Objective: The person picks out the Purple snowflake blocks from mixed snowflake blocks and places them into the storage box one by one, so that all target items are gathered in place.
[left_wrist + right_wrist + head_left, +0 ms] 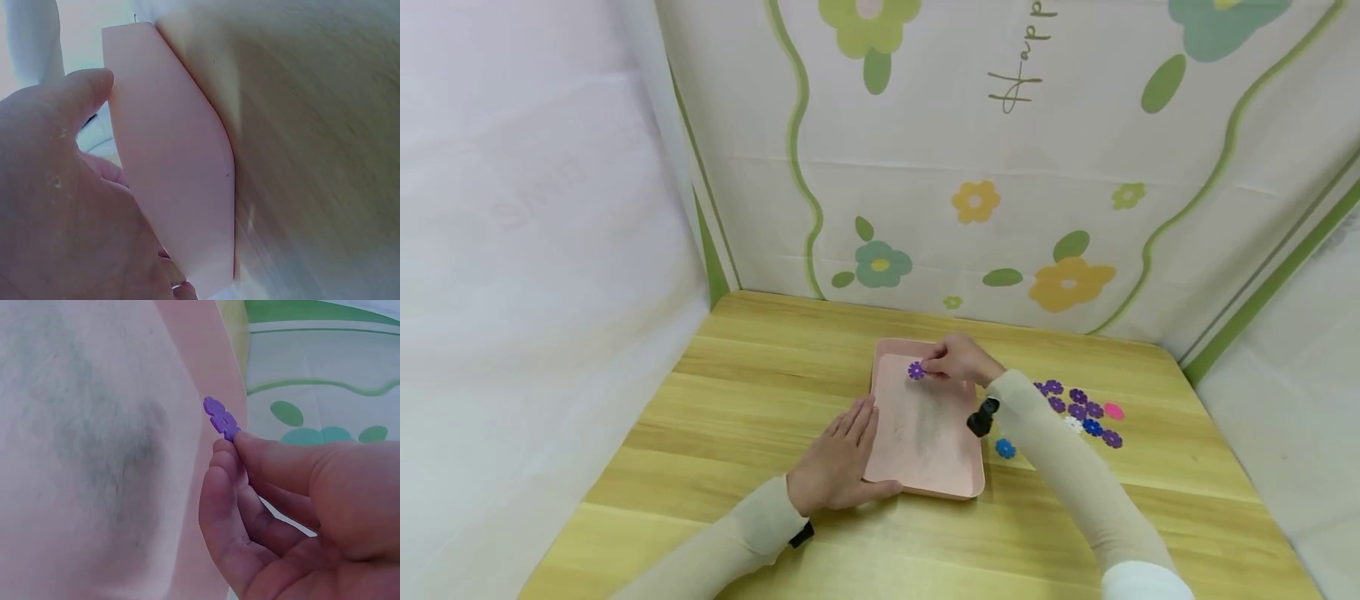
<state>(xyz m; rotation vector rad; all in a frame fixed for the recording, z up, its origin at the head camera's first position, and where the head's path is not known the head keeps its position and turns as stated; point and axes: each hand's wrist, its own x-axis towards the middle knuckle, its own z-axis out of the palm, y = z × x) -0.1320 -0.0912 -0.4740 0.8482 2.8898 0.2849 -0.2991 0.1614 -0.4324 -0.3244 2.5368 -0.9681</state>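
Observation:
A shallow pink tray [925, 454] lies on the wooden table. My left hand [838, 462] rests at its near left corner, fingers straight along the left side and thumb along the front edge. In the left wrist view the thumb touches the rim of the tray wall [175, 156]. Above the far end of the tray, my right hand [961, 360] pinches a purple snowflake disc [915, 370] between thumb and fingers. The right wrist view shows this disc [219, 417] tilted, notched round its edge, over the tray's inside.
Right of the tray lie several loose discs: purple ones [1077, 411], a pink one [1114, 411], a white one [1073, 424] and a dark blue one [1092, 427]. A lighter blue disc [1005, 448] is close to the tray's right side. A flower-printed cloth [925, 150] hangs behind the table.

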